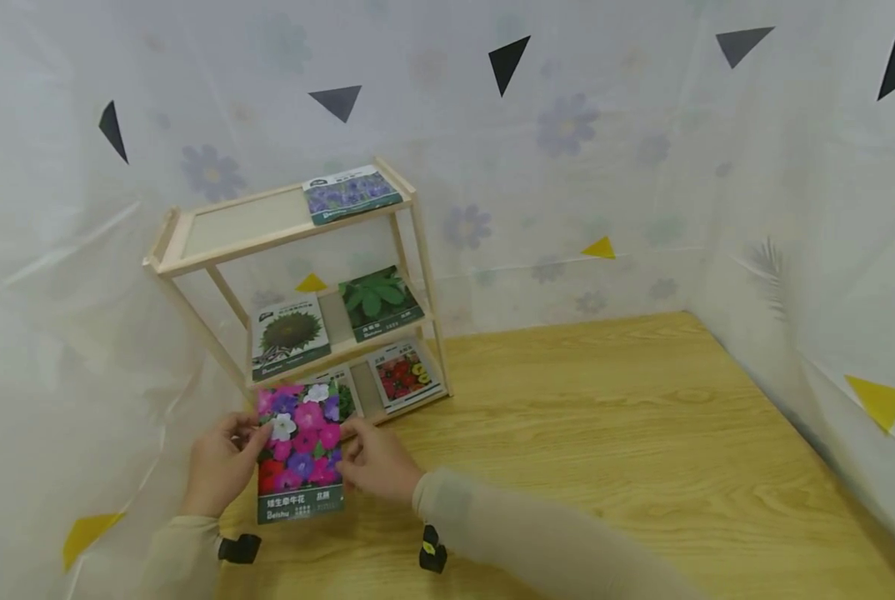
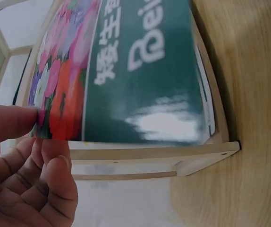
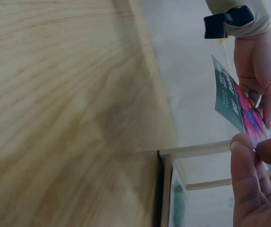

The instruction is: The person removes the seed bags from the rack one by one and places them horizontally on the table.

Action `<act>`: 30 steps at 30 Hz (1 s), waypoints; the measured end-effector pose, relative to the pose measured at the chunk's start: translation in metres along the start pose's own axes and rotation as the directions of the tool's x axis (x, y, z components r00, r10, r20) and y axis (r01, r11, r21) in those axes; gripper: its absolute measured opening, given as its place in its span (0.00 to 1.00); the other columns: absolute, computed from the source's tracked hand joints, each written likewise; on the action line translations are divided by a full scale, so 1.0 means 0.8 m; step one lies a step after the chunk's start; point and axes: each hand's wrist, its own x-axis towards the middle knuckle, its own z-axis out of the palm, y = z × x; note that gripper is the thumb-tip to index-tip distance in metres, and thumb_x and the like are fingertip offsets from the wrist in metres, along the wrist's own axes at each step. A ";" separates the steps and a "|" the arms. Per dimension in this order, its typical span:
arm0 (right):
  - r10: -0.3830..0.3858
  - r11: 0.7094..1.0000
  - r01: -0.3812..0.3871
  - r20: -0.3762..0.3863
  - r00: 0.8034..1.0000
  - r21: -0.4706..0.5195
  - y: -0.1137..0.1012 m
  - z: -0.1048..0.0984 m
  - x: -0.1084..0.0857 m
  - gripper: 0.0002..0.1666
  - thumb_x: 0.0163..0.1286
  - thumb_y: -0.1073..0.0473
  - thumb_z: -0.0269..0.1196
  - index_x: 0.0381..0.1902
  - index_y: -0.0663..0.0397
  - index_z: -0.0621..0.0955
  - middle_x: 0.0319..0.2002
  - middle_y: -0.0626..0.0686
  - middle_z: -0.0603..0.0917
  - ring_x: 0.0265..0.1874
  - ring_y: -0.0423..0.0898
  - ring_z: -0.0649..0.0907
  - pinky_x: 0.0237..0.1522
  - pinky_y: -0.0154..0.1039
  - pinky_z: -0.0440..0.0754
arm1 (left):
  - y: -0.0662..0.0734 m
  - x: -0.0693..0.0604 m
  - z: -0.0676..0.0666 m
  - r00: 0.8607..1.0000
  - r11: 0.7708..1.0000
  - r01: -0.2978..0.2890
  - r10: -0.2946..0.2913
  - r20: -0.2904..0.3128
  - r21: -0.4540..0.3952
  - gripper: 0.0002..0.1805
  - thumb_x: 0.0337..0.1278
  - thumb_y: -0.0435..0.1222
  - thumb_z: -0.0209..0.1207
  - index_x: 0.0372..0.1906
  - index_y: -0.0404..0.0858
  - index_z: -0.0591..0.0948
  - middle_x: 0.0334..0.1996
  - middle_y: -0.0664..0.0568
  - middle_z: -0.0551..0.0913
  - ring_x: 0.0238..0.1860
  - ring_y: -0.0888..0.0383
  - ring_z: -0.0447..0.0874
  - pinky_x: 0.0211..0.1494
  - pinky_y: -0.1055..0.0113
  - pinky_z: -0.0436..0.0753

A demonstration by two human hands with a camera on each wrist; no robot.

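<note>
A seed packet printed with pink, purple, white and red flowers is held upright in front of the shelf's lower part. My left hand pinches its left edge between thumb and fingers. At the opposite edge, my right hand grips it the same way. The left wrist view shows the packet's green lower band close up, with the left thumb on the flower picture. In the right wrist view both hands hold the packet from its two sides.
A small wooden rack stands on the wood-grain table. A blue-flower packet lies on its top. The middle shelf bears a sunflower packet and a green-leaf packet. Below lies a red-flower packet beside another, partly hidden one.
</note>
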 end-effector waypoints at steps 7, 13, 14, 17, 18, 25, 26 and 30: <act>0.062 0.996 -0.067 -0.077 0.995 -0.057 0.026 0.019 -0.001 0.40 0.59 0.69 0.66 0.68 0.50 0.65 0.24 0.42 0.79 0.19 0.37 0.81 0.23 0.31 0.79 | -0.019 -0.012 0.017 0.968 0.998 0.048 -0.058 0.246 0.044 0.17 0.60 0.41 0.64 0.43 0.30 0.79 0.28 0.49 0.82 0.28 0.57 0.79 0.31 0.65 0.79; 0.069 0.986 -0.083 -0.100 0.993 -0.147 0.043 0.029 -0.002 0.51 0.53 0.70 0.68 0.73 0.50 0.59 0.28 0.41 0.77 0.21 0.35 0.77 0.26 0.30 0.78 | -0.030 -0.024 0.033 0.907 0.991 0.106 -0.128 0.400 0.077 0.23 0.59 0.44 0.64 0.48 0.27 0.77 0.28 0.50 0.81 0.29 0.56 0.80 0.30 0.64 0.78; 0.081 0.985 -0.094 -0.096 0.992 -0.147 0.045 0.031 -0.002 0.53 0.53 0.70 0.68 0.74 0.49 0.58 0.28 0.41 0.77 0.20 0.35 0.77 0.24 0.30 0.78 | -0.031 -0.026 0.035 0.899 0.990 0.114 -0.137 0.416 0.079 0.23 0.59 0.44 0.64 0.48 0.27 0.77 0.27 0.50 0.81 0.29 0.57 0.79 0.29 0.64 0.77; 0.113 0.982 -0.122 -0.073 0.991 -0.144 0.051 0.035 -0.006 0.57 0.52 0.71 0.70 0.75 0.46 0.55 0.29 0.41 0.77 0.19 0.37 0.77 0.22 0.31 0.78 | -0.035 -0.031 0.039 0.874 0.987 0.140 -0.162 0.457 0.083 0.23 0.59 0.42 0.64 0.49 0.27 0.77 0.27 0.51 0.79 0.28 0.57 0.76 0.29 0.64 0.74; 0.126 0.980 -0.134 -0.059 0.990 -0.147 0.053 0.037 -0.008 0.58 0.51 0.70 0.71 0.75 0.45 0.55 0.29 0.41 0.77 0.19 0.37 0.77 0.23 0.32 0.78 | -0.037 -0.033 0.040 0.865 0.985 0.149 -0.174 0.471 0.089 0.23 0.59 0.41 0.64 0.49 0.27 0.77 0.26 0.51 0.78 0.28 0.57 0.74 0.29 0.64 0.74; 0.092 0.972 -0.079 0.053 0.994 -0.220 0.063 0.040 -0.014 0.58 0.52 0.63 0.74 0.75 0.48 0.54 0.28 0.40 0.79 0.26 0.32 0.78 0.32 0.28 0.77 | -0.046 -0.043 0.048 0.834 0.977 0.172 -0.211 0.510 0.123 0.23 0.56 0.40 0.65 0.48 0.26 0.77 0.24 0.52 0.78 0.25 0.58 0.73 0.28 0.64 0.73; 0.089 0.972 -0.072 0.067 0.994 -0.223 0.064 0.040 -0.015 0.59 0.52 0.62 0.74 0.75 0.51 0.53 0.28 0.41 0.79 0.25 0.32 0.78 0.31 0.28 0.77 | -0.047 -0.043 0.050 0.833 0.977 0.171 -0.213 0.511 0.128 0.23 0.56 0.41 0.65 0.48 0.26 0.77 0.24 0.52 0.78 0.25 0.58 0.73 0.28 0.64 0.73; 0.107 0.970 -0.080 0.109 0.988 -0.231 0.066 0.038 -0.017 0.63 0.51 0.62 0.75 0.76 0.61 0.49 0.29 0.42 0.78 0.24 0.32 0.77 0.29 0.27 0.77 | -0.050 -0.045 0.056 0.822 0.972 0.188 -0.232 0.519 0.137 0.24 0.55 0.43 0.67 0.47 0.26 0.78 0.23 0.52 0.77 0.25 0.58 0.73 0.28 0.64 0.73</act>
